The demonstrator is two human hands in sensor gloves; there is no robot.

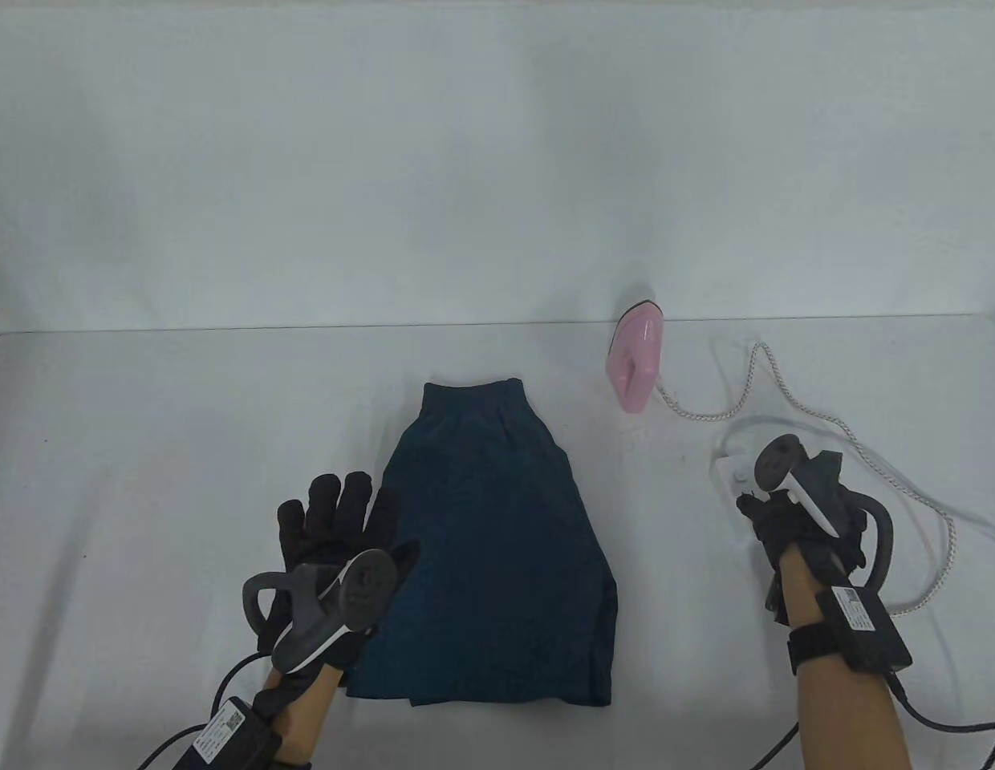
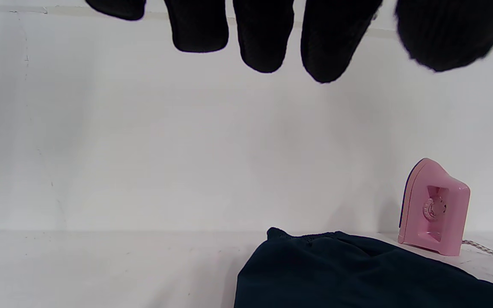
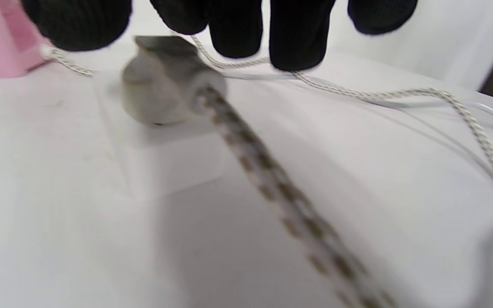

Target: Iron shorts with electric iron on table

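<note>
Table view: dark blue shorts (image 1: 497, 553) lie flat near the table's middle, waistband toward the far edge, hems toward the person. The pink iron (image 1: 635, 361) stands upright on its heel, just beyond and to the right of the waistband and apart from the cloth. Judgement: parked that way so the soleplate faces away from fabric and table while it is not in use.

Left hand (image 1: 337, 553): fingers spread and extended, holding nothing, over the left edge of the shorts. Contact with the cloth cannot be confirmed; the left wrist view shows the fingertips (image 2: 263, 47) against the far wall, the shorts below them. Judgement: placed to steady or smooth the fabric.

Right hand (image 1: 794, 521): well right of the shorts, at the white socket block (image 1: 734, 473). In the right wrist view the fingers (image 3: 298, 38) hang just above the plug (image 3: 165, 92), which sits on the block with the braided cord (image 3: 272, 179) running from it. The view is blurred; I cannot tell whether the fingers grip the plug or merely hover. Judgement: power connection is being dealt with; ironing not yet begun.

Surface: white, matte table (image 1: 144, 449), a few faint marks. The cord loops loosely on the right side, alongside a thinner white cable (image 1: 939, 513). Behind, a plain white backdrop (image 1: 305, 160).
</note>
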